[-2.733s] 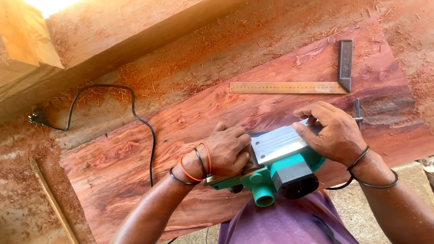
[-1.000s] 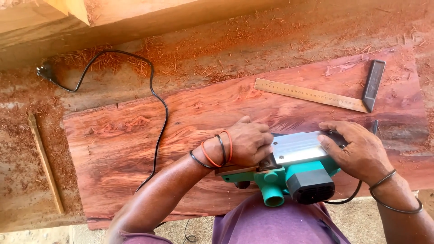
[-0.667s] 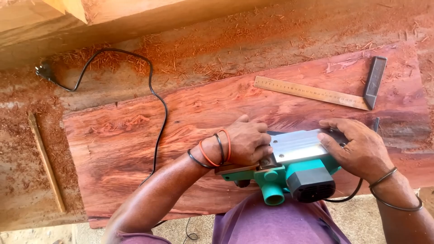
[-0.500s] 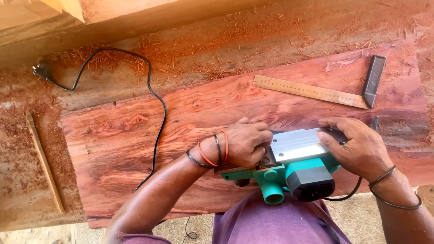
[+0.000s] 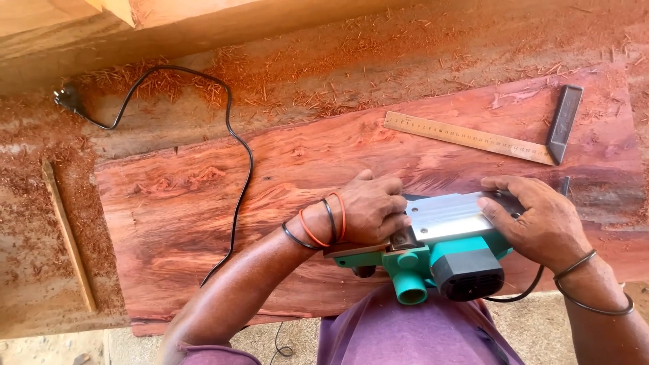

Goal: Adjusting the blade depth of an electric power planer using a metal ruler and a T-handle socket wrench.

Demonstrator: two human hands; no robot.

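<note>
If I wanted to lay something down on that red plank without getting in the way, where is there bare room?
The widest bare stretch of the plank lies left of the black cord, running to its left end. A narrower strip lies between the cord and the try square. The near right is crowded: the left hand and right hand hold the green planer there.

Count of items in view: one red wooden board [image 5: 284,203]; one green electric planer [image 5: 439,247]; one try square [image 5: 500,135], made of one ruled blade and one dark stock; one black power cable [image 5: 230,135] ending in one plug [image 5: 67,100]; one thin wooden strip [image 5: 67,243]; two hands, left hand [image 5: 368,209] and right hand [image 5: 534,220].
</note>
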